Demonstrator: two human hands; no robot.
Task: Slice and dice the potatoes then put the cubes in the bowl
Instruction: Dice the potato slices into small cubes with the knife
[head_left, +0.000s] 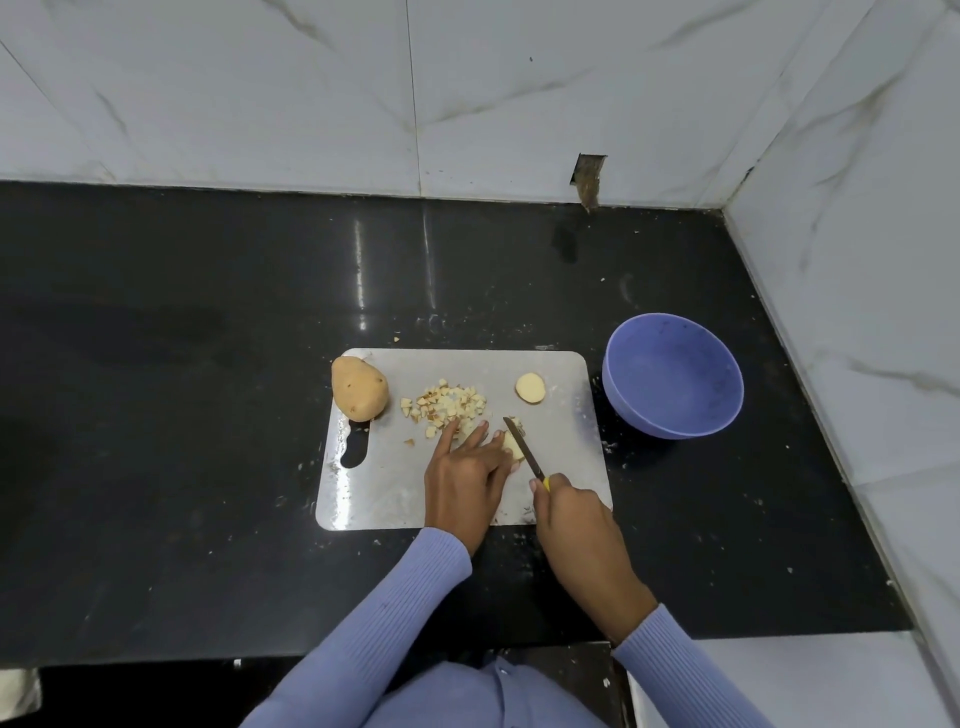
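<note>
On the board (566, 457), the left hand (467, 475) is pressing a potato piece (511, 444) with flat fingers while the right hand (576, 525) is gripping the knife (523, 449) and dicing it, so the next cuts probably need fingers clear, the bowl (672, 375) waiting right of the board.

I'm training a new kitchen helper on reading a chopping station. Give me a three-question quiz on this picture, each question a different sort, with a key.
1. True or false: the purple bowl already holds potato cubes.
2. Which hand holds the knife? A) left B) right C) neither
3. Fill in: the whole potato lies at the cutting board's far ____ corner.

Key
1. False: the bowl looks empty; the cubes are piled on the board.
2. B: the right hand grips the yellow handle, while the left hand steadies the potato piece being cut.
3. Left, as the person sees it.
</note>
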